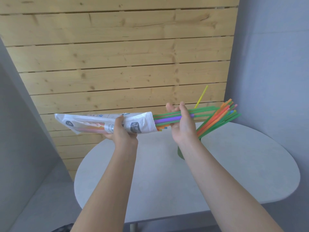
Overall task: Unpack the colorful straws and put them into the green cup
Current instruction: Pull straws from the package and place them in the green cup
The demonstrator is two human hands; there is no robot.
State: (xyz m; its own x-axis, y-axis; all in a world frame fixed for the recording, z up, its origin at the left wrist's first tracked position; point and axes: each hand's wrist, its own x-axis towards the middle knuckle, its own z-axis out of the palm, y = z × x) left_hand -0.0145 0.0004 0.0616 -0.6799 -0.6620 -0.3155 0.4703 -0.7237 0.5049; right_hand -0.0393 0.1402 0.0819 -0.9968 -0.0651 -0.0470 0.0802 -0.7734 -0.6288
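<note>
We are mid-unpacking: left hand gripping the bag, right hand curling around a straw bundle leaving it; more straws already standing in the green cup.

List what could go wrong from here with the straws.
1. The right hand holds the bunch of straws only loosely, so some may slip and scatter on the table.
2. The green cup is mostly hidden behind the right arm, which could knock it over.
</note>
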